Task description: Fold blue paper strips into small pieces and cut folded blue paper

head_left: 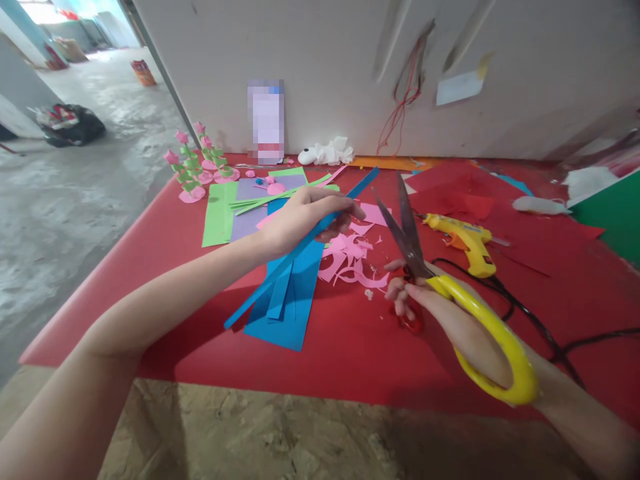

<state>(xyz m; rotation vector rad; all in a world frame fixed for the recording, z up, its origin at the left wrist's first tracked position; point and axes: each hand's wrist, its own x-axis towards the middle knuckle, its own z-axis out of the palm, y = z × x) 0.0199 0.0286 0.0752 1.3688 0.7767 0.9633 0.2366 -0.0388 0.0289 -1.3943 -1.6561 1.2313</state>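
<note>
Fingers of the left hand (311, 212) close on a long blue strip (296, 255), which slants from near the wearer up past the fingertips. The right hand (425, 300) grips scissors (413, 251), their blades spread and pointing away, the yellow loop lying over the wrist; exactly how its curled fingers sit in the handles is hard to tell.

Under the left hand is a blue sheet (297, 327) with a shorter cut piece (280, 293) on it. Pink scraps (350, 250) are scattered between the hands. Just beyond the left hand lie narrow green strips (275, 198) and a light-green sheet (216, 217); farther out to its left stand pink flowers (191, 163) on green stems. Beyond the right hand, a yellow glue gun (463, 239) rests on the red table (350, 360), with red paper (445, 190) farther off.
</note>
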